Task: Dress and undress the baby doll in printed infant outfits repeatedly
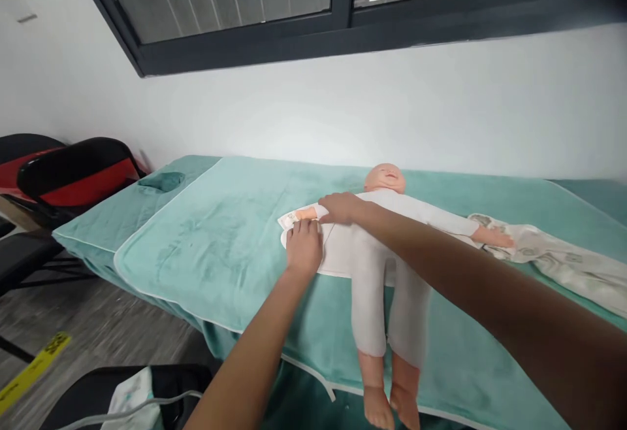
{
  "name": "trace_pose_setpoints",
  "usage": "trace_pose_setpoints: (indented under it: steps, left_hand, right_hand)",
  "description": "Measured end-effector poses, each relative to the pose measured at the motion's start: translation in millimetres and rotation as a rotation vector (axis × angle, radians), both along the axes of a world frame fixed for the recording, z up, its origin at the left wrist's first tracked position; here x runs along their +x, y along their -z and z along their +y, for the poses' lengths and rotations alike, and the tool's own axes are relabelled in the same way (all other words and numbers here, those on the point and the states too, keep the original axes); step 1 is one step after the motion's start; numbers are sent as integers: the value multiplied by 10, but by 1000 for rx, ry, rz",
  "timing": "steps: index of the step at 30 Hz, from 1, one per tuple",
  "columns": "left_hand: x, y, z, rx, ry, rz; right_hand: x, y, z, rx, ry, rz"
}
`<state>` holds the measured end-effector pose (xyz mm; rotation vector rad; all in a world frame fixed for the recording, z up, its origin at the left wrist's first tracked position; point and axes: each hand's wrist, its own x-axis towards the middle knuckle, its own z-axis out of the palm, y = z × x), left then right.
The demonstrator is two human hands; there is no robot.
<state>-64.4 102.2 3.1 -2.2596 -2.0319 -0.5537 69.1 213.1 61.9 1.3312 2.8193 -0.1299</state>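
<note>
Where printed cloth (285, 221) lies inward from the bed's (196, 247) near edge, left hand (304, 245) rests half-curled at it; can't tell if it pinches. Right hand (341, 208) looks closed over the white sleeve (321, 212) of the doll (369, 260). Judgement: steady the wrist, keep cloth flat, ease without tugging. Doll face up, head toward far edge, feet at near edge. Patterned cloth (556, 253) beyond, toward right end.
</note>
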Motion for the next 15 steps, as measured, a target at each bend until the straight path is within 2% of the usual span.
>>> trace_pose_setpoints:
  steps: [3,6,9,12,15]
  left_hand:
    - [53,-11,211,9,-83,88]
    - [56,-63,371,-33,-121,69]
    - [-62,-167,483,-51,-104,6]
    - [-251,-344,517,-37,-175,-232]
    - [-303,-566,453,24,-222,-623]
  right_hand:
    - [58,-47,108,6,52,6]
    - [259,-178,129,14,72,67]
    - [456,-303,97,-97,25,146]
    - [547,-341,72,-181,12,158]
    - [488,-279,73,-131,56,98]
